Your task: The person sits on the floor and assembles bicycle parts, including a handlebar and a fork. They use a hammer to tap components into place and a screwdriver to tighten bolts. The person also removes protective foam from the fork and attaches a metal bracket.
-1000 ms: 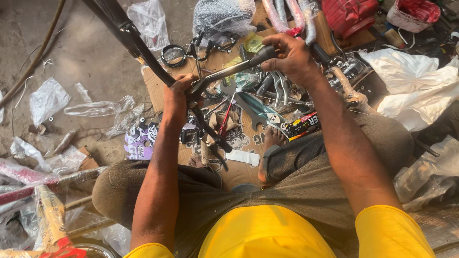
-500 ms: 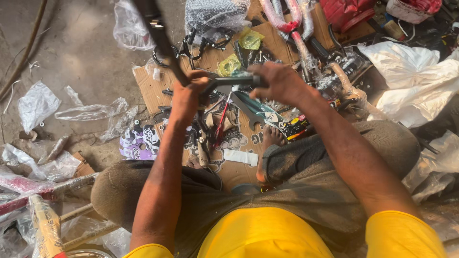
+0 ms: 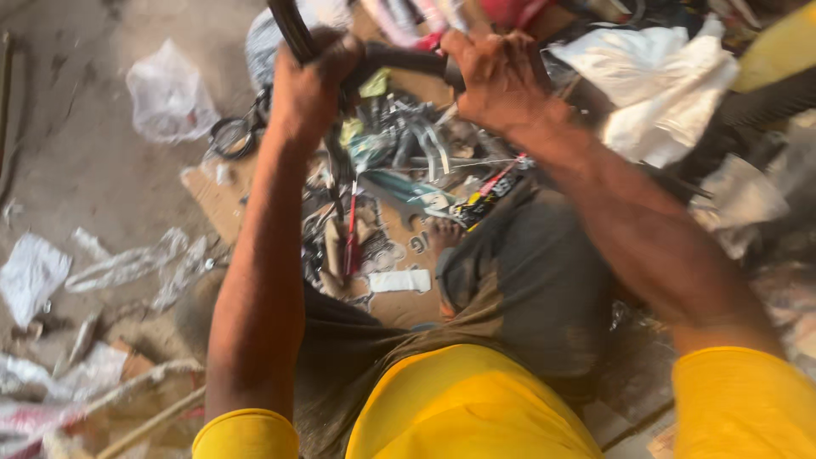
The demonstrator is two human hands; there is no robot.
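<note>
Head view: both hands, left (image 3: 310, 85) and right (image 3: 497, 81), clenched on dark bar (image 3: 399, 59) (littered concrete floor (image 3: 76, 170)).

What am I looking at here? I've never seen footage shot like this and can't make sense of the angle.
The camera sits on a person's head and looks straight down, so you see their own arms, yellow sleeves and folded legs from above. There is no machine, just two bare hands. The left hand grips a dark tube that runs up out of the picture. The right hand is closed on a dark bar that runs between the two hands; the picture is blurred, so what the parts are is hard to tell. Below the hands lies a sheet of cardboard on the ground, covered with small tools and metal parts, among them a red-handled tool. Crumpled plastic bags lie around it.
</note>
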